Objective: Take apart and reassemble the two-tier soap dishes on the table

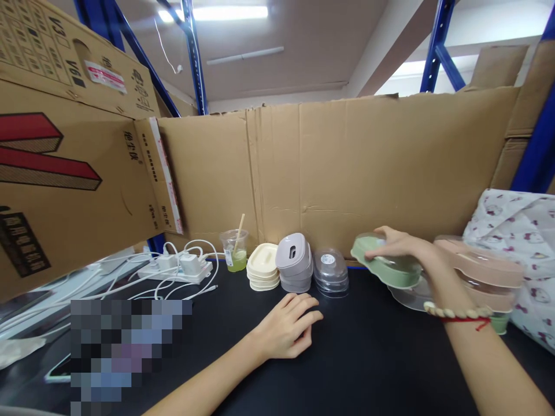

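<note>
Green container (393, 274) tilts over the tabletop's (351, 370) right side; my right hand (392, 242) clasps it, and a firm, level grip suits it. My left hand (286, 328) rests half-open, empty.

Left hand (288, 328): resting palm-down mid-way across the black surface (355, 358), fingers curling loosely. Right hand (390, 244): gripping near the far edge, palm facing down, wrist bending.
</note>
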A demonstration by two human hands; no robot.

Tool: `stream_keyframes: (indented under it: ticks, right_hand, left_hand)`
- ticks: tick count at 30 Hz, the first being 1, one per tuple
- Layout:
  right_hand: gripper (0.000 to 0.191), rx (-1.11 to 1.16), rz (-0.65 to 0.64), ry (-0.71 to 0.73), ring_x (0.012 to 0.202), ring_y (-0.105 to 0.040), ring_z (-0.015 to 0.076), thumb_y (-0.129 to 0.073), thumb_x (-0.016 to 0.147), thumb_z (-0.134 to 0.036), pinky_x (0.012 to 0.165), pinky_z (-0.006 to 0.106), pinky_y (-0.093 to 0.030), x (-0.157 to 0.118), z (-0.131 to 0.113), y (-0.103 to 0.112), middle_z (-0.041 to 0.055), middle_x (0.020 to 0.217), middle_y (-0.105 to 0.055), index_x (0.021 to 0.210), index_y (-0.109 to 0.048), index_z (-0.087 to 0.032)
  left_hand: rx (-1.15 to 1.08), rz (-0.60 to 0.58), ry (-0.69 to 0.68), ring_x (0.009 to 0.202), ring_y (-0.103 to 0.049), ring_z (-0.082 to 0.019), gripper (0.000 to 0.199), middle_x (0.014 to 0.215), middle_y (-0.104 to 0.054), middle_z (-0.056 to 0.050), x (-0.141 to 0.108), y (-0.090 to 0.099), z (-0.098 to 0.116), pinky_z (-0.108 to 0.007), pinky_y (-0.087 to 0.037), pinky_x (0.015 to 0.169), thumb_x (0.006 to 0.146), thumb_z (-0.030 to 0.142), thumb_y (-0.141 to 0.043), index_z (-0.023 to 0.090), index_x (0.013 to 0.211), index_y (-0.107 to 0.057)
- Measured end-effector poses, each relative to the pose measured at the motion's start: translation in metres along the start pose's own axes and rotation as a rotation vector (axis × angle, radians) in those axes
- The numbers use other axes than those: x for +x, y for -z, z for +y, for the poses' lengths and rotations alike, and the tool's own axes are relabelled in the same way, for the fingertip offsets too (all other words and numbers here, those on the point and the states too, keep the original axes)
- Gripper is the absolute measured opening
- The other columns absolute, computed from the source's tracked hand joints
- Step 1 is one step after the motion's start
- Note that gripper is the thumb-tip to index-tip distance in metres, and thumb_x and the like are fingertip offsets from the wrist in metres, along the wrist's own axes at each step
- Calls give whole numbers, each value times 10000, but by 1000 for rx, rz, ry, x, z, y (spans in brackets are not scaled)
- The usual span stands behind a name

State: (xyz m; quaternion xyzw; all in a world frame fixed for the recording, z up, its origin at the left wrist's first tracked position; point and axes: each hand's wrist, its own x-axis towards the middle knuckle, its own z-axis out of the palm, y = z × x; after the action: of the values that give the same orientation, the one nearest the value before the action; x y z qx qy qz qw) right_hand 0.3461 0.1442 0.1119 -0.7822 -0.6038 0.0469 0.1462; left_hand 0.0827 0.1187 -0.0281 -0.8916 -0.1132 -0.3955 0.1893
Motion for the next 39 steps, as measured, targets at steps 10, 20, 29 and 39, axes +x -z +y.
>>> stream_keyframes:
  ticks: [10,20,29,39]
  right_hand:
    - [786,-105,-677,367,663,-591,186,-778,342,-322,516,276,-461,-58,-87,-57,33,959,-598,1094,-574,-222]
    - [881,-53,-660,425,761,-622,194,-739,502,-343,620,265,-495,-49,-69,-29,79,1028,-617,1303,-408,-186]
    - [714,-9,183,175,1127,-504,308,-534,781,-529,901,398,-389,-25,-63,-36,184,1219,-531,1353,-353,-141]
    - [523,-115,126,109,1189,-420,280,-292,914,-489,887,367,-386,-10,-70,-88,165,1239,-505,1275,-514,-183]
  left_hand:
    - [-136,-53,236,1215,-386,-297,719,1317,-348,-179,-16,4,-24,-430,-369,976,769,382,-524,181,1367,-180]
    - [-394,-301,358,1251,-356,-285,1107,1391,-279,-193,-15,-5,-17,-410,-359,1017,656,517,-715,149,1437,-22]
    - [-303,-547,393,1184,-435,-323,723,1374,-338,-173,-5,1,-10,-460,-372,978,657,454,-742,206,1282,-478]
    - [-357,-595,443,1175,-442,-288,735,1329,-400,-146,-1,3,-9,-398,-350,1008,648,448,-747,191,1284,-483]
